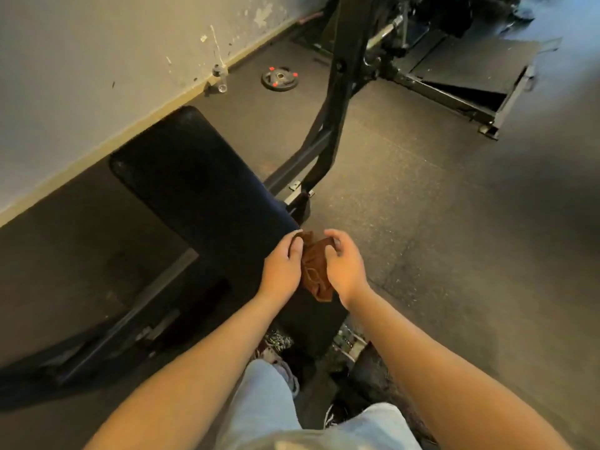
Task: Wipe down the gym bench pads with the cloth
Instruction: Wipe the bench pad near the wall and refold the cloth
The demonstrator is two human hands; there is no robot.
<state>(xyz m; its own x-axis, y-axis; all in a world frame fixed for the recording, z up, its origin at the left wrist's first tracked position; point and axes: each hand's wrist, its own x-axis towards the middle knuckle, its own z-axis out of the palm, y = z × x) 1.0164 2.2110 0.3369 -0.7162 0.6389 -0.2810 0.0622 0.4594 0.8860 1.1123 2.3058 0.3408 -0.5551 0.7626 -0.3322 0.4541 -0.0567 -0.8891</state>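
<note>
We hold the brown cloth (pixel 314 266) bunched between our 2 hands just off the near right corner of the black bench pad (pixel 194 177); our left hand (pixel 281 267) pinches its top edge with curled fingers, and our right hand (pixel 344 264) is half closed around its other side. Kept this crumpled, it would likely wipe only a narrow strip, or slip to the dark rubber floor (pixel 422 206). Far left, a weight plate (pixel 279 78) and a bottle (pixel 220 76) lie by the scuffed wall (pixel 97 60)

Rubber floor (pixel 406 222) under weight plate (pixel 280 78)
</note>
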